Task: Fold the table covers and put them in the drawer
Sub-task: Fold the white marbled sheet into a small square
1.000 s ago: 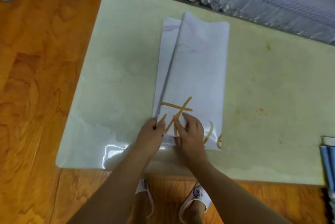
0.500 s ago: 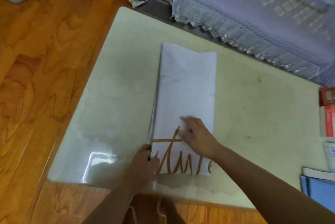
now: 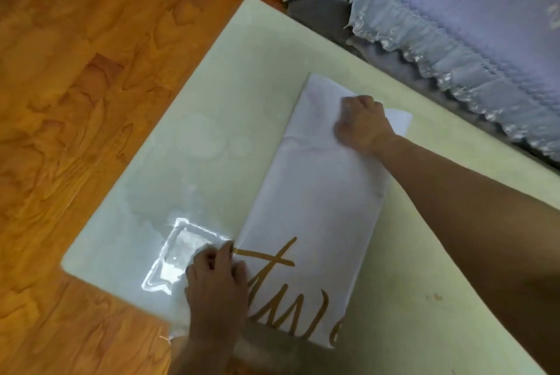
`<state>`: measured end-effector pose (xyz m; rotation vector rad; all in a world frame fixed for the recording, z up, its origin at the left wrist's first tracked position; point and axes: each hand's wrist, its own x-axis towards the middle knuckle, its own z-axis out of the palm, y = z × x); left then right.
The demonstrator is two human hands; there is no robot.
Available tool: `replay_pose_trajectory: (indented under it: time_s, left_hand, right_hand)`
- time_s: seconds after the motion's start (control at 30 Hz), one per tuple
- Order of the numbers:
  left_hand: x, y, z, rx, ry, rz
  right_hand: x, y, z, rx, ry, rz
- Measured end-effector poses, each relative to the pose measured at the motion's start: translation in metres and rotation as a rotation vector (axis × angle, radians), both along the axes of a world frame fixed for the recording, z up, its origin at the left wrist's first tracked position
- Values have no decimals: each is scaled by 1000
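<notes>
One table cover [image 3: 315, 192], white with gold lettering, lies folded into a long strip on the pale tabletop [image 3: 212, 120]. Its far end is gripped by the right hand [image 3: 360, 123], whose fingers are curled into the layers. Its near corner is pinned under the left hand [image 3: 216, 277], though whether those fingers pinch the edge or only press on it cannot be told. Beyond the right hand's grip a loose corner pokes out sideways, so the layers may be judged already slightly out of line. If the far end is drawn toward the near grip, the smooth sheet could slide on the glossy top and the fold could land skewed. A lavender frilled cloth [image 3: 454, 50] lies past the far grip.
</notes>
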<state>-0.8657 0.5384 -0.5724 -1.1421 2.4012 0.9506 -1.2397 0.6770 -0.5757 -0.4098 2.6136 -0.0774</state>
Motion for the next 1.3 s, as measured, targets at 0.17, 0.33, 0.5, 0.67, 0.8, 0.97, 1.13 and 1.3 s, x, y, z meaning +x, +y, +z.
replay_pose_trajectory:
  time_s: [0.17,0.33,0.5,0.67,0.8,0.97,1.13,1.3]
  left_hand:
    - [-15,7,-2,2,-46,52]
    - [-35,1,4,51,-95,68]
    - [-29,11,10,33,-103,39]
    - [-20,19,8,49,-188,59]
    - [-39,16,12,11,-149,21]
    - [-113,13,6,58,15,-24]
    - [-204,7,-12,130,112,16]
    - [-261,-3,-24,124,90,-88]
  right_hand:
    - [-52,1,-3,64,28,78]
    - [-63,11,-10,40,64,71]
    - [-56,24,-22,97,176,106]
    - [-53,38,-23,20,216,32]
    - [-58,50,-24,-104,171,-99]
    - [-47,45,-21,-12,238,75]
    - [-43,50,-26,-84,201,35]
    - [-40,34,-29,-105,182,-1]
